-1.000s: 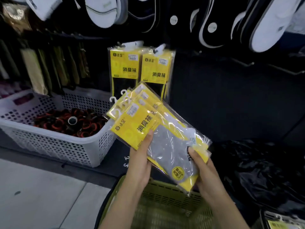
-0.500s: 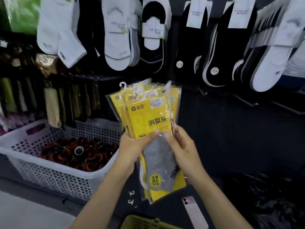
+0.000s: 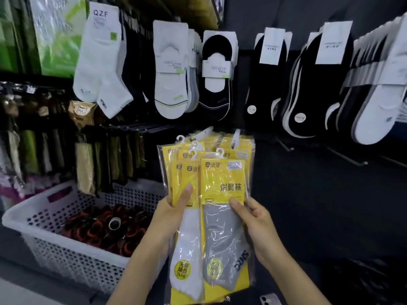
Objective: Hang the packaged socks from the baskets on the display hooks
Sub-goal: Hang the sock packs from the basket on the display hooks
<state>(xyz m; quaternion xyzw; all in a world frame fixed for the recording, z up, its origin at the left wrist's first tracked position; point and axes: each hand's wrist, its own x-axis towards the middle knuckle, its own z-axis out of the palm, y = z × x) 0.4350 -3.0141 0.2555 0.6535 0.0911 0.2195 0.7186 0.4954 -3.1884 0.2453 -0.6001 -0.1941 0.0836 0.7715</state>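
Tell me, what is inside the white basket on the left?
The white basket holds a pile of dark rolled items with red and orange bands. What they are is unclear. Its near wall covers the lower layers and the bottom.

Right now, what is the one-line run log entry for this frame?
phase: sorting packs before hanging | left hand: holds white-sock pack | right hand: holds grey-sock pack | hooks: none of the held packs hung yet

Both hands up, fanning yellow sock packs at the display wall.
Left hand (image 3: pixel 171 216) grips the white-sock bundle (image 3: pixel 187 227); right hand (image 3: pixel 253 219) pinches the grey-sock pack (image 3: pixel 222 216) (white basket (image 3: pixel 44 243) sits left).
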